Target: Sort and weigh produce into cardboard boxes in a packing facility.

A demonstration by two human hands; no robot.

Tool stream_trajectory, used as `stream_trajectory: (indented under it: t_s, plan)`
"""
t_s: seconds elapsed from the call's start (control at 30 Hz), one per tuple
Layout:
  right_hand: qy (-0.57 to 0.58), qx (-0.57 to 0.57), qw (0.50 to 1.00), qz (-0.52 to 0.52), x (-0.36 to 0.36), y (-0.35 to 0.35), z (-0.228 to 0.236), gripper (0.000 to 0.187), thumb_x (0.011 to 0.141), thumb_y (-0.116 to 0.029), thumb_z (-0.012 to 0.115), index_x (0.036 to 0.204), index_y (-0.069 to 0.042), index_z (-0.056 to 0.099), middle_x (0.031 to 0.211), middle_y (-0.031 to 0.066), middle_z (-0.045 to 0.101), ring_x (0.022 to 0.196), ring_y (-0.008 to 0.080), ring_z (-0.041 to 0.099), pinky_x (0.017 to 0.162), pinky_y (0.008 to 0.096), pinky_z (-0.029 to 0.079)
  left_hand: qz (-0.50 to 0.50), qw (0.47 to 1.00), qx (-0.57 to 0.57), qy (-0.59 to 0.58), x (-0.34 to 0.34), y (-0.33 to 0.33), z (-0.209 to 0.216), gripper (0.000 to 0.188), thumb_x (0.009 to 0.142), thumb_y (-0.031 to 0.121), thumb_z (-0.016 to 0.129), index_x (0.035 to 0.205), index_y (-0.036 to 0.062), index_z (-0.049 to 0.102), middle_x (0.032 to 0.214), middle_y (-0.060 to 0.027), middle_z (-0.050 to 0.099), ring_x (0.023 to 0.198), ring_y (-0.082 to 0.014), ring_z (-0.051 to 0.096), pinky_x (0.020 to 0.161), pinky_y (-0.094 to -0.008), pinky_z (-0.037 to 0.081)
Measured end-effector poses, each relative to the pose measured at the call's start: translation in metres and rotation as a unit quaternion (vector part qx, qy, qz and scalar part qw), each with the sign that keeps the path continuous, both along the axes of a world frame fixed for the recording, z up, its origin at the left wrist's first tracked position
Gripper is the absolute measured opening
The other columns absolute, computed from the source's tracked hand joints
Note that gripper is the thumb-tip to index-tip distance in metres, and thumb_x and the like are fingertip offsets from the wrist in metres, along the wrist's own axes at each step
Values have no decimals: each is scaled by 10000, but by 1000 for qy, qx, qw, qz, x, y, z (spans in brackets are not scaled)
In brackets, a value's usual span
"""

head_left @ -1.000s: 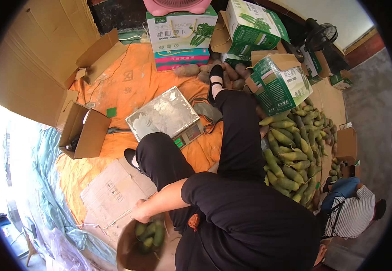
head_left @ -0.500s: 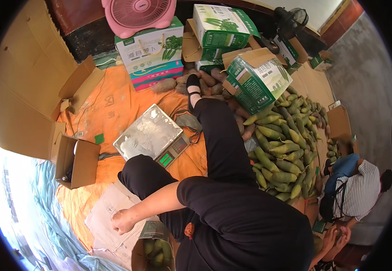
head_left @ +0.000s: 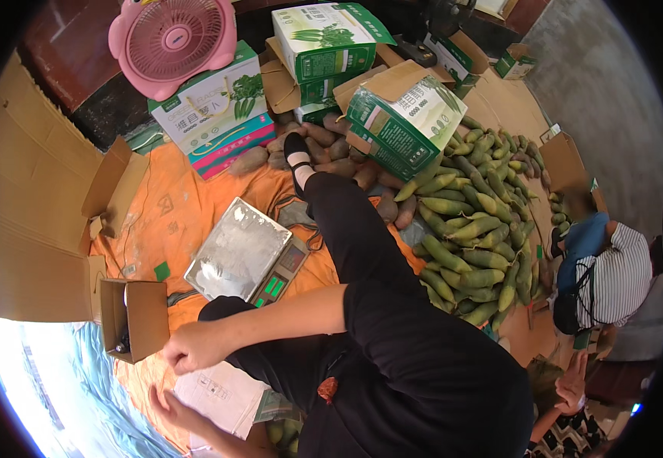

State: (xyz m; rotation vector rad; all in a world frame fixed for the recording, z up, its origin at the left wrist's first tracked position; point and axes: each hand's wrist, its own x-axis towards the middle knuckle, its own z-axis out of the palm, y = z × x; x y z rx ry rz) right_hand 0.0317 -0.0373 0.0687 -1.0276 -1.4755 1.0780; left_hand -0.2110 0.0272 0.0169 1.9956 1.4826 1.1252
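Note:
My right hand [head_left: 196,347] hangs in front of my bent knee with its fingers curled in; nothing shows in it. Below it, my left hand [head_left: 170,411] holds nothing, with thumb and fingers apart over a pale flattened cardboard sheet [head_left: 221,391]. Beside the left forearm, a carton at the lower edge holds long green radishes [head_left: 282,433], partly hidden. A flat weighing scale [head_left: 240,248] with a silver pan and lit green display lies beyond my right forearm.
A pile of green radishes [head_left: 484,221] lies right of my leg, brown roots [head_left: 324,145] behind it. Printed cartons [head_left: 400,122], a pink fan [head_left: 175,38] and an open brown box [head_left: 144,317] stand around the orange sheet [head_left: 171,206]. A co-worker in stripes [head_left: 614,267] and another person's hands [head_left: 572,389] are at right.
My left hand has come into view from the lower edge. My right hand has moved up and left, off the cardboard sheet. The view has shifted, and the other person's hands have moved apart.

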Motion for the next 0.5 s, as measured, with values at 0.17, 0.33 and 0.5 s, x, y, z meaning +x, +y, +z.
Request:
stream_trajectory:
  t_s: [0.17, 0.33, 0.5]
  plan:
    - [35, -37, 989, -138, 79, -53, 13, 109, 822, -125, 604, 818, -20, 631, 724, 76, 654, 672, 158, 618, 614, 301, 466, -213, 966, -119, -86, 109, -6, 11, 234, 911, 33, 507, 1140, 22, 555, 1173, -82, 531, 1120, -178, 479, 950, -327, 388]
    - [20, -60, 960, -272, 151, -118, 9, 125, 854, -140, 615, 879, -18, 632, 764, 53, 647, 703, 93, 588, 634, 260, 460, -307, 943, -114, -53, 164, 2, 17, 215, 842, -11, 553, 1054, 2, 586, 1076, -92, 569, 1034, -217, 537, 930, -339, 397]
    - [43, -73, 908, -410, 201, -168, 1, 156, 851, -147, 610, 877, 4, 635, 723, 51, 634, 684, 99, 589, 630, 267, 467, -353, 931, -95, -25, 200, -5, 28, 200, 817, -1, 586, 1016, 9, 599, 1055, -104, 584, 1024, -243, 546, 931, -355, 401]
